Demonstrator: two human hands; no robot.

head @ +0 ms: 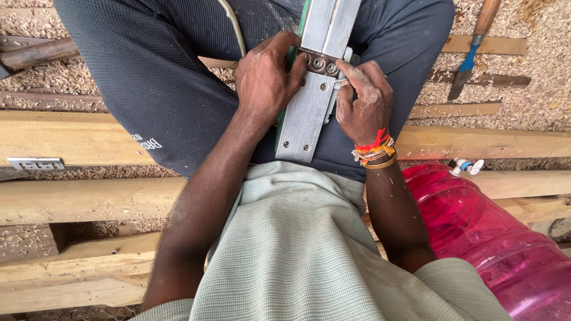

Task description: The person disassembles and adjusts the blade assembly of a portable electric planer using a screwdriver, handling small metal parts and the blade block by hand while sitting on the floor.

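A flat grey metal tool base (303,116) with a green body lies upside down across my lap, between my thighs in dark trousers. My left hand (264,80) grips its left edge, thumb pressed beside a brown strip with two bolts (321,63). My right hand (364,101), with red and orange threads and a band at the wrist, pinches the right edge next to those bolts, fingertips on the metal. A pale cable (237,32) runs up from the tool past my left hand.
Wooden planks (71,138) lie side by side under me, with sawdust between them. A pink translucent water jug (493,238) with a small white tap rests at the right. A chisel with a blue ferrule (471,56) lies at the top right; a small metal plate (34,163) at the left.
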